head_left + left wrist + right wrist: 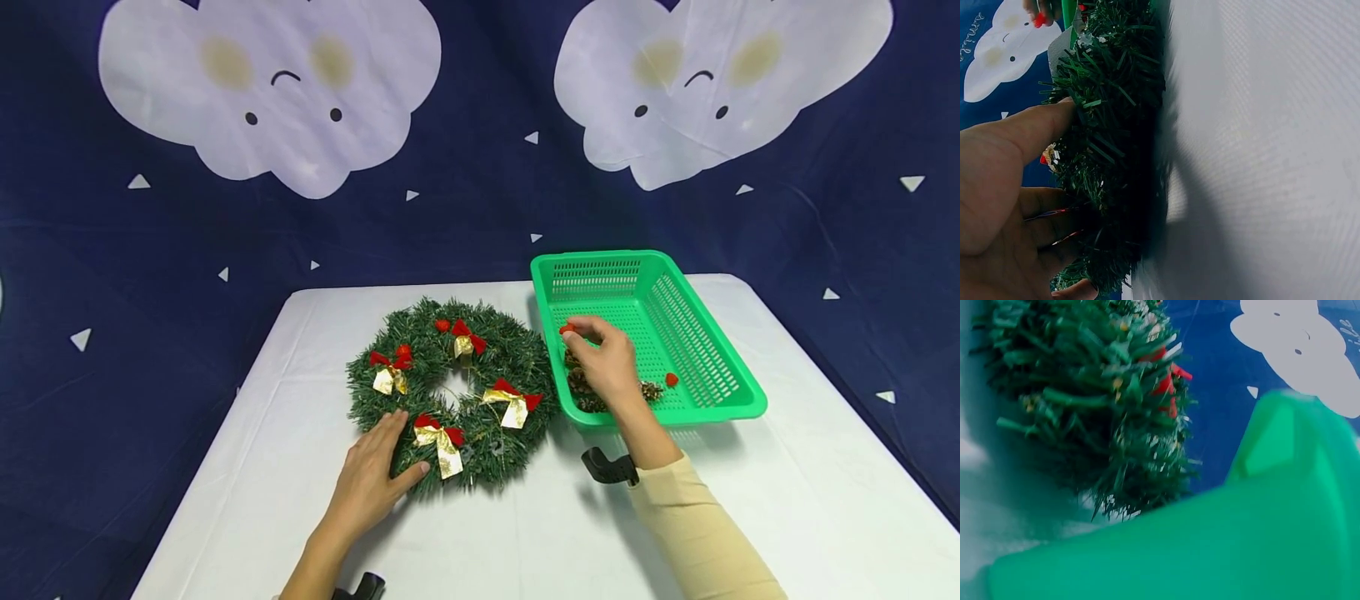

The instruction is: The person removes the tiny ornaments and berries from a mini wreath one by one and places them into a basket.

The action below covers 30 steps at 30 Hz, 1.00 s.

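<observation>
A green artificial wreath [502, 342] lies flat, with several red and gold bows [514, 403] and two small red berries [442, 326] on its upper left part. My left hand [367, 477] rests on the wreath's near-left edge, fingers extended; in the left wrist view the thumb [1041, 128] lies against the green bristles. Over the left side of a green plastic basket [720, 333], my right hand [609, 363] pinches a small red berry [566, 329] between thumb and fingers. The right wrist view shows mostly the basket's wall and the wreath's side, with the hand hidden.
Inside the basket, brown pine cones [591, 402] gather at the near left, partly behind my right hand, and another red berry [671, 379] lies to the right. Its left rim stands close beside the wreath. A white cloth [300, 367] covers the table, with a dark blue cloud-print curtain [480, 167] behind.
</observation>
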{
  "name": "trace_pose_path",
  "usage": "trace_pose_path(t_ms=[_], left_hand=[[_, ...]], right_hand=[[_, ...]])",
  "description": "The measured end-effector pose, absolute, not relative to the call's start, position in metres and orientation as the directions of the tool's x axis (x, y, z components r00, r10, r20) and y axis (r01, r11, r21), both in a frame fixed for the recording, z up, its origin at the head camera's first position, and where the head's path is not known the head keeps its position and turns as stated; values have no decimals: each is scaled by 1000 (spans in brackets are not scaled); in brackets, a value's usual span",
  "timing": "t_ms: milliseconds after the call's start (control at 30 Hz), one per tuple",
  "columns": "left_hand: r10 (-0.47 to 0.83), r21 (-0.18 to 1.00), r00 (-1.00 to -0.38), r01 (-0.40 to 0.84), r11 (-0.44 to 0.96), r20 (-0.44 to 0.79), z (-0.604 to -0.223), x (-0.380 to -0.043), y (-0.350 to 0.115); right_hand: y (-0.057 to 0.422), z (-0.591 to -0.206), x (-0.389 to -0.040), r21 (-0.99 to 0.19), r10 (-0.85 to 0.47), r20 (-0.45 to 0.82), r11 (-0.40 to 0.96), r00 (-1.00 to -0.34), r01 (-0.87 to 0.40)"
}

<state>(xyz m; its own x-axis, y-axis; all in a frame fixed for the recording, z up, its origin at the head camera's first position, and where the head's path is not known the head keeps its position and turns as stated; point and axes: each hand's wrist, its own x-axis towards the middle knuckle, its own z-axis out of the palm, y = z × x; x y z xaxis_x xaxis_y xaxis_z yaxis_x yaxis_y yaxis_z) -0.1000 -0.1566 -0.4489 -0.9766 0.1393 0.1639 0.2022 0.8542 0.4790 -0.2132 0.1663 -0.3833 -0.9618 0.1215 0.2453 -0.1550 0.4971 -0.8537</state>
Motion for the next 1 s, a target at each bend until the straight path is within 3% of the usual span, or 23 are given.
trace_pose_path(t_ms=[667, 1000], left_hand=[[136, 484, -979, 194, 854, 153, -448, -100, -157], [134, 484, -979, 192, 854, 152, -448, -99, -156]], right_hand=[[197, -391, -210, -793, 90, 227, 594, -970, -130], [212, -392, -212, -775, 83, 159, 628, -984, -72]])
